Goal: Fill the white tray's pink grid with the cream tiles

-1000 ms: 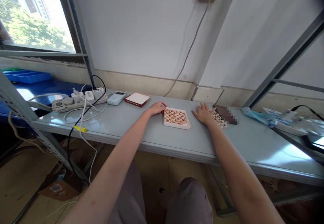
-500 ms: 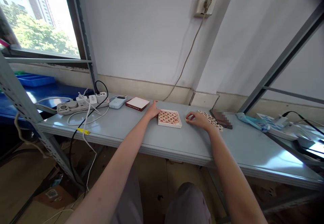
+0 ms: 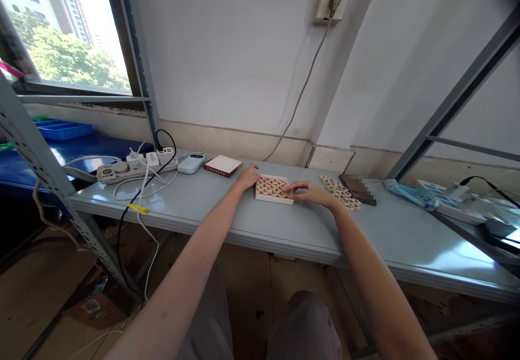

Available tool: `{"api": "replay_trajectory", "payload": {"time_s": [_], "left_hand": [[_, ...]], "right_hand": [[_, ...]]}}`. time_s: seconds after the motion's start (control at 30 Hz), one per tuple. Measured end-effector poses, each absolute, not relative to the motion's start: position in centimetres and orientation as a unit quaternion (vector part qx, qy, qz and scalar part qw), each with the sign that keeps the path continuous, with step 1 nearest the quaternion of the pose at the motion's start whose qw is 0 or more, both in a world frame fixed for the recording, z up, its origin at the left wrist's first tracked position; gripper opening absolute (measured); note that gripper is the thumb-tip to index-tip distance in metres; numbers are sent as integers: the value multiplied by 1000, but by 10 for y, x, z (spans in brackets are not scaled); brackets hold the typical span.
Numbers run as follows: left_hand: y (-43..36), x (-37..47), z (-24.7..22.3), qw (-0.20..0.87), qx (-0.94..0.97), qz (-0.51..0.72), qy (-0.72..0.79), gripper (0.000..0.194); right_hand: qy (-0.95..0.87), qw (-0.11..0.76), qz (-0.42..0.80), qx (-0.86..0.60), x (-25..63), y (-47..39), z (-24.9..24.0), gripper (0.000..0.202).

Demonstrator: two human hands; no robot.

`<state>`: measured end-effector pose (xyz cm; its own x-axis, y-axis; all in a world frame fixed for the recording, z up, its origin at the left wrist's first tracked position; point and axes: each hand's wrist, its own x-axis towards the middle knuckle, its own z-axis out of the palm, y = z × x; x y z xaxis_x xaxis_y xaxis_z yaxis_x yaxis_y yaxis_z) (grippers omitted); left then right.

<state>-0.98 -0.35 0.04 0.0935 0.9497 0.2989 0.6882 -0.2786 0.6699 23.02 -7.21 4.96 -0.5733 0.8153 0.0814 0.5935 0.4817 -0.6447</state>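
At the middle of the frame the left hand lay flat against the box of game pieces, steadying it, while the right hand, fingertips pinched over its right edge, probably needed to lower a piece squarely into its slot.

Daylight from a window falls across a pale grey tabletop set against a white wall, where a wall socket feeds a hanging cable above a brown floor.
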Motion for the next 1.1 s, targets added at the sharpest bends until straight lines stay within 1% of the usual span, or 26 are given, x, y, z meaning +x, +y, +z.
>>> {"api": "replay_trajectory", "payload": {"time_s": [0.1, 0.17, 0.3, 0.5, 0.67, 0.77, 0.83, 0.9, 0.97, 1.0, 1.1], "left_hand": [[-1, -9, 0, 184, 724, 346, 568, 22], [0, -9, 0, 181, 725, 344, 569, 18], [0, -8, 1, 174, 725, 343, 572, 19], [-6, -5, 4, 120, 730, 319, 593, 21], [-12, -1, 8, 110, 726, 288, 614, 24], [-16, 2, 10, 105, 729, 273, 619, 25], [-18, 4, 11, 99, 732, 264, 621, 25], [-20, 6, 12, 92, 736, 255, 621, 25], [-22, 7, 13, 83, 741, 248, 619, 24], [-23, 7, 14, 78, 743, 246, 618, 24], [-25, 7, 15, 67, 747, 237, 617, 24]], "right_hand": [[-846, 195, 282, -409, 231, -70, 48, 40], [-848, 197, 276, -406, 229, -71, 48, 38], [-847, 197, 263, -418, 227, -72, 48, 35], [-861, 206, 223, -409, 230, -67, 45, 47], [-864, 196, 188, -425, 231, -69, 47, 49], [-854, 228, 156, -440, 233, -68, 47, 47], [-824, 266, 80, -494, 237, -64, 42, 43], [-759, 272, -27, -592, 247, -56, 32, 43], [-680, 223, -113, -689, 259, -48, 20, 51], [-645, 199, -133, -725, 265, -44, 14, 53], [-567, 153, -129, -799, 281, -38, 2, 55]]}}
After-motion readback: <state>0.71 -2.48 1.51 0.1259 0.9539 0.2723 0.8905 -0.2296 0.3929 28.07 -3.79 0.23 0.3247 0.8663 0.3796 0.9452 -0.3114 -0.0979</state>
